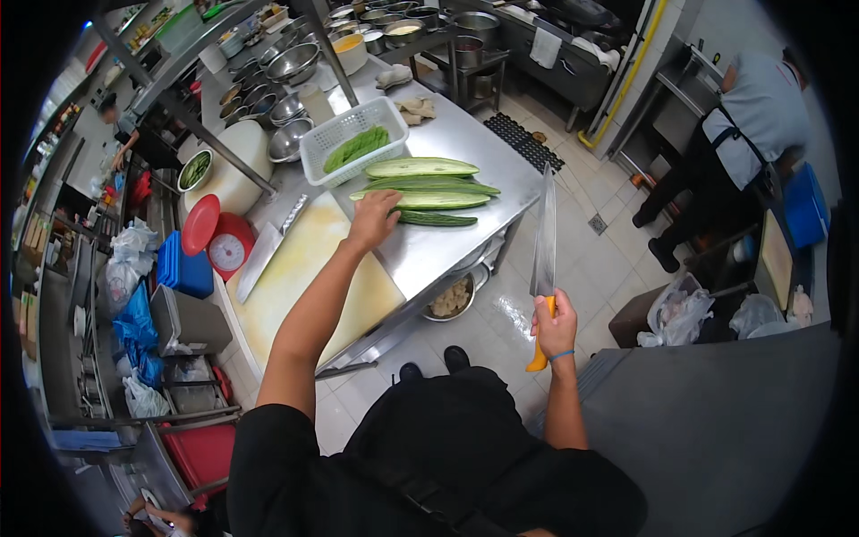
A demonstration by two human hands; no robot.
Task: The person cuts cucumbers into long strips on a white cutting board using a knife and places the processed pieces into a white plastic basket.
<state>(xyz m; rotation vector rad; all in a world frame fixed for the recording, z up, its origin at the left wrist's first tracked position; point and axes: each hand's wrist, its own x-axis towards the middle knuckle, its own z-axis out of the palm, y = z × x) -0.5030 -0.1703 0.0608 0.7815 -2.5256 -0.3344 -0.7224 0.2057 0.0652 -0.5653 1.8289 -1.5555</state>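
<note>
My left hand [373, 218] rests at the left ends of several long green gourds or cucumbers, some showing pale cut faces [436, 200]; whether its fingers grip one cannot be told. In my right hand [556, 325] is a long kitchen knife [545, 248] by its yellow handle, the blade pointing away from me beyond the table's right edge. Under my left forearm lies a stained white cutting board [302, 295], with a broad cleaver [262, 260] on its left part. A white perforated plastic basket [356, 176] of green pieces [357, 149] stands behind the gourds.
Metal bowls [292, 64] crowd the steel table's far part. A red dial scale [230, 247] stands left of the board. Below the table's front edge is a bowl of pale chunks [451, 299]. One co-worker [765, 114] bends at the right; another [124, 131] stands far left.
</note>
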